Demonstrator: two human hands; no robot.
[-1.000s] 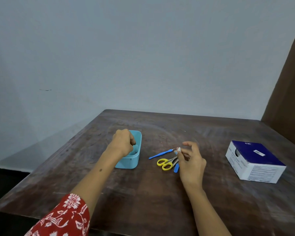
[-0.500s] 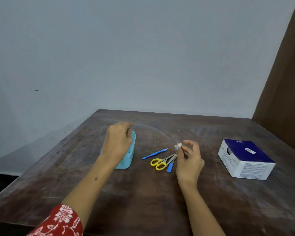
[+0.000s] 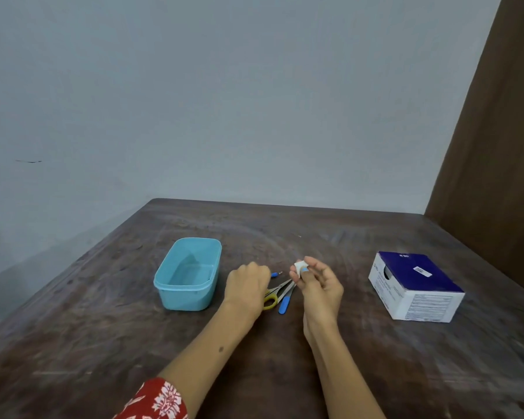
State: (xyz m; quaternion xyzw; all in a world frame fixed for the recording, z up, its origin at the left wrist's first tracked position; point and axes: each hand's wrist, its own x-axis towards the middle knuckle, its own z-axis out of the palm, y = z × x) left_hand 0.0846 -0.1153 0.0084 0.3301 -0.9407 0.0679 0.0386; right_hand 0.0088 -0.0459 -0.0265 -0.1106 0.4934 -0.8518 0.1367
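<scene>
My right hand [image 3: 318, 285] is pinching a small white piece [image 3: 299, 266] between thumb and fingertips, holding it above the blade end of the yellow-handled scissors [image 3: 271, 300] lying on the table [image 3: 360, 373]. My left hand [image 3: 247, 287] is curling down over the scissors' handles, beside the blue container [image 3: 188, 297], but I cannot tell whether it is gripping them. A blue-handled tool [image 3: 284, 303] is lying right alongside the scissors.
</scene>
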